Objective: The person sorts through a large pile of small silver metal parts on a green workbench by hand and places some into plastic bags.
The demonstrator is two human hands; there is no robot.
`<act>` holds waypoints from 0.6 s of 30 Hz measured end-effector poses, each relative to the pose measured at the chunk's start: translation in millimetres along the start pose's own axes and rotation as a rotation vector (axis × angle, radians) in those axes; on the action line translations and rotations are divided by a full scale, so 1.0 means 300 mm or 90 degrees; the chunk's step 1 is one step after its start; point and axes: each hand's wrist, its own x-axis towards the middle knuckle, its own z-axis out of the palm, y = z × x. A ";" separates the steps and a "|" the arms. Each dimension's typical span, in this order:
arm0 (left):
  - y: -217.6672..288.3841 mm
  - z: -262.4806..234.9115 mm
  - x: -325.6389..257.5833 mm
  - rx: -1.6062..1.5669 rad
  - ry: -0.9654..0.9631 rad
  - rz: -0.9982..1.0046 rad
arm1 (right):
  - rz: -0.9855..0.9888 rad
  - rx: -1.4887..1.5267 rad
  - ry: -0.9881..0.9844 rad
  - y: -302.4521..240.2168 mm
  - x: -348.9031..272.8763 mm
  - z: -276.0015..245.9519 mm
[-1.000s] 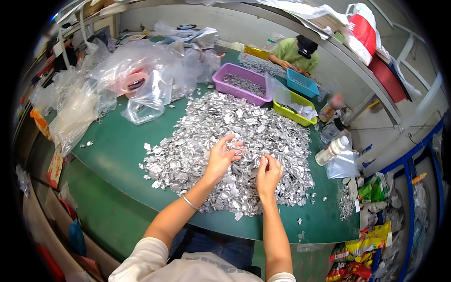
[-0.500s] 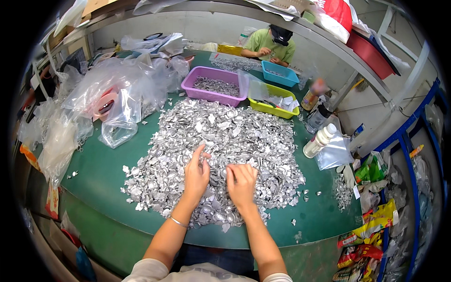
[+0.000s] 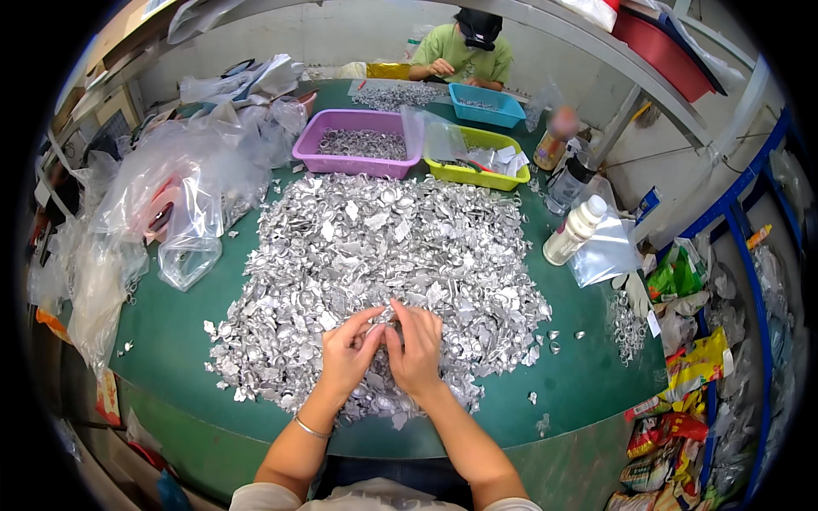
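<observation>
A wide heap of small silver metal pieces (image 3: pixel 383 255) covers the middle of a green table (image 3: pixel 170 341). My left hand (image 3: pixel 348 353) and my right hand (image 3: pixel 417 345) rest side by side on the near part of the heap, fingertips meeting around a small silver piece (image 3: pixel 385 319). A thin bracelet sits on my left wrist. Both hands pinch at that piece; how firmly each grips it is hard to see.
A purple tray (image 3: pixel 358 146) of metal parts, a yellow-green tray (image 3: pixel 477 162) and a blue tray (image 3: pixel 486 104) stand behind the heap. Clear plastic bags (image 3: pixel 179 204) pile at the left. A white bottle (image 3: pixel 575 230) stands at the right. Another person (image 3: pixel 464 51) works at the far end.
My hands have drawn together from lying flat and apart on the heap, and the fingertips now meet on one piece. The view has tilted, bringing the far end more into sight.
</observation>
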 end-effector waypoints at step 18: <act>0.006 -0.002 0.041 0.066 0.128 0.152 | 0.169 0.124 0.009 -0.030 0.039 -0.038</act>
